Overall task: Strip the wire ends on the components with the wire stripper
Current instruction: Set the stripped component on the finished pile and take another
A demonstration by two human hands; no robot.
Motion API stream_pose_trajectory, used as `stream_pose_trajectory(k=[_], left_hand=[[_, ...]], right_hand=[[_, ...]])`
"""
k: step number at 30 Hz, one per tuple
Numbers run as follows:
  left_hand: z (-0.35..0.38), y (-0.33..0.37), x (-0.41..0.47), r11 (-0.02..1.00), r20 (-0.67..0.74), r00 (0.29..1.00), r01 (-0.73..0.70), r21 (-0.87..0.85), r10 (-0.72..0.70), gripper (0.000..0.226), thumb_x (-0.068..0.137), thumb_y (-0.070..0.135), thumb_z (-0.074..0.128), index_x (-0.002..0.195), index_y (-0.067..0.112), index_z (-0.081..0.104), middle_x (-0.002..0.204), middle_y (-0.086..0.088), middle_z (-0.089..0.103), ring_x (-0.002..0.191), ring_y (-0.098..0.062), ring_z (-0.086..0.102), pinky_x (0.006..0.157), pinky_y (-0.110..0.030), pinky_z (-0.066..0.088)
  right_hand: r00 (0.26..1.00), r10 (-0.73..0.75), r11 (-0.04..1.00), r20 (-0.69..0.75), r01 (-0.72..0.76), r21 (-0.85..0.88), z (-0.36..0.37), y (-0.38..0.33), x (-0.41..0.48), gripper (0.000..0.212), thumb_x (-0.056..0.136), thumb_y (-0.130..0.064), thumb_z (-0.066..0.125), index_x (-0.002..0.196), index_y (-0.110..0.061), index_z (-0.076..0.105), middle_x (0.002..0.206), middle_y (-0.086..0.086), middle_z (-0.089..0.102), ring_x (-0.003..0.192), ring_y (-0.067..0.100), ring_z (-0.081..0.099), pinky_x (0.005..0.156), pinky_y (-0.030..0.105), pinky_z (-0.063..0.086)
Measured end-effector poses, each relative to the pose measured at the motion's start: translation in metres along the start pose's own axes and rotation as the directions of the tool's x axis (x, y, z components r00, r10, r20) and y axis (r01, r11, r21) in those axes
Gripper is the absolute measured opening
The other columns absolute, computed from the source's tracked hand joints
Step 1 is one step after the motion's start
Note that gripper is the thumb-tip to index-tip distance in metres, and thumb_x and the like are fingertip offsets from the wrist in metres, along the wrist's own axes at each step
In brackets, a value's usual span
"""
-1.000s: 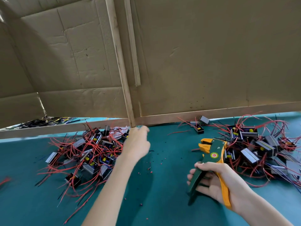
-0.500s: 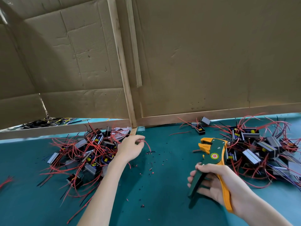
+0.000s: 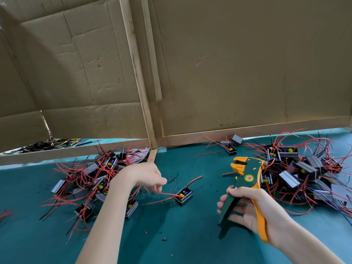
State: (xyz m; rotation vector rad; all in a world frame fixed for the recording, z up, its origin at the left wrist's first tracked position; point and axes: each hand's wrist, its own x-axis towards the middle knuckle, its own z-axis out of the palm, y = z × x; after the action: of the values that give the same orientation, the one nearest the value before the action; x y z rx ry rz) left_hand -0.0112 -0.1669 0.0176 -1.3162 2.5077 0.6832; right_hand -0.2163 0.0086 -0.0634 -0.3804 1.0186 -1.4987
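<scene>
Head view. Places are given from the lone component.

1. Lone component (image 3: 183, 195): small black box-shaped part with a yellow piece on top and thin red leads. It lies on the teal table cover (image 3: 190, 235), apart from both heaps.
2. Left hand (image 3: 144, 176): just left of the lone component, palm down, fingers drooped together onto one red lead (image 3: 168, 194) running from the box. Blur hides the tips, so I cannot tell whether they pinch it.
3. Wire stripper (image 3: 247, 174): green and orange pistol-type tool, right of the lone component, head raised, handles spread.
4. Right hand (image 3: 251, 212): right of the lone component, fingers curled round the green handle, orange handle across the palm.
5. Left heap (image 3: 91, 180) and right heap (image 3: 304, 172): similar black boxes tangled in red wire, one well to each side.
6. Insulation crumbs (image 3: 163, 239): red and black bits, in front.
7. Cardboard wall (image 3: 228, 63): brown, creased, behind.

Step, as judged: fetching one unit; no lead is in the tool yet.

Next move calls for a firm pinch near a lead's free end. The tip is then fed squarely into the stripper's head before the handles are squeezed.
</scene>
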Motion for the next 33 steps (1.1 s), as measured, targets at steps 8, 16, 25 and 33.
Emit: stream_pose_trajectory(k=[8, 16, 25, 33], left_hand=[[0.042, 0.027, 0.033, 0.968, -0.319, 0.934, -0.212, -0.131, 0.161, 0.015, 0.079, 0.032, 0.073, 0.083, 0.025, 0.061, 0.086, 0.01, 0.066, 0.086, -0.011, 0.062, 0.079, -0.027, 0.05], [0.07, 0.031, 0.055, 0.92, -0.384, 0.903, -0.303, -0.249, 0.194, 0.014, 0.083, 0.016, 0.07, 0.08, 0.02, 0.056, 0.074, 0.009, 0.07, 0.067, -0.006, 0.062, 0.066, -0.023, 0.05], [0.069, 0.026, 0.055, 0.815, -0.396, 0.903, -0.35, -0.461, 0.164, 0.019, 0.084, 0.022, 0.072, 0.083, 0.019, 0.053, 0.074, 0.01, 0.075, 0.068, 0.004, 0.065, 0.066, -0.015, 0.045], [0.065, 0.03, 0.049, 0.565, -0.403, 0.884, -0.464, -0.682, 0.239, 0.014, 0.086, 0.01, 0.07, 0.084, 0.013, 0.056, 0.084, -0.006, 0.076, 0.083, -0.012, 0.07, 0.086, -0.024, 0.05]], right_hand=[[1.0, 0.002, 1.0, 0.015, -0.002, -0.02, 0.004, 0.0, -0.004, 0.029, 0.062, -0.004, 0.067, 0.088, 0.004, 0.06, 0.075, 0.024, 0.065, 0.067, 0.038, 0.069, 0.06, 0.047, 0.06], [1.0, 0.006, 1.0, 0.019, -0.006, -0.019, 0.004, -0.001, -0.005, 0.031, 0.06, -0.006, 0.068, 0.088, 0.003, 0.06, 0.076, 0.024, 0.065, 0.068, 0.038, 0.069, 0.061, 0.047, 0.06], [0.999, 0.019, 1.0, 0.032, -0.018, -0.023, 0.007, 0.0, -0.007, 0.028, 0.062, -0.004, 0.069, 0.088, 0.004, 0.061, 0.077, 0.025, 0.064, 0.069, 0.039, 0.068, 0.062, 0.047, 0.059], [0.998, 0.025, 0.998, 0.053, -0.022, -0.066, 0.007, 0.002, -0.004, 0.024, 0.064, -0.004, 0.068, 0.086, 0.002, 0.063, 0.077, 0.024, 0.064, 0.068, 0.039, 0.068, 0.062, 0.047, 0.059]])
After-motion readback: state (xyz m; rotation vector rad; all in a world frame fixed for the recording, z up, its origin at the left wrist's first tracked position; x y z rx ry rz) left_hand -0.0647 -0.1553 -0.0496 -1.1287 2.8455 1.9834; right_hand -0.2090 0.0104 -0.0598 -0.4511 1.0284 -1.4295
